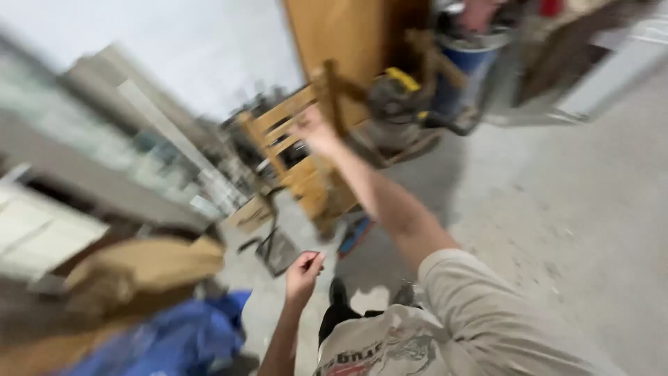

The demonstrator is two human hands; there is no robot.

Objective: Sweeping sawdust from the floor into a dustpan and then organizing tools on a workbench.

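Head view, strongly motion-blurred and tilted. The right hand (314, 130) is stretched out at arm's length toward twelve o'clock and meets a wooden slatted frame (296, 150), probably a chair or small rack, at its upper post. The fingers appear to wrap that post, but the blur leaves the grip uncertain. The frame is of light wood with several horizontal slats, stands tilted on the concrete floor (557, 209), and lies above frame centre, its lower end reaching down toward six o'clock of the hand.

The left hand (303, 270) is raised lower in the picture, at about seven o'clock from the right hand and well apart from the frame. Its fingers are curled loosely inward and it holds nothing visible.

At two o'clock from the right hand, just behind the frame, stands a grey shop vacuum with a yellow top (395, 101). Beyond it is a blue barrel (467, 66), and a tall plywood panel (337, 35) leans at twelve o'clock. At eight o'clock from the left hand lie a blue tarp (174, 341) and tan bundled material (139, 268). The person's pale sleeve (480, 306) and printed shirt fill the bottom edge, with dark shoes (339, 289) on the floor below the left hand.
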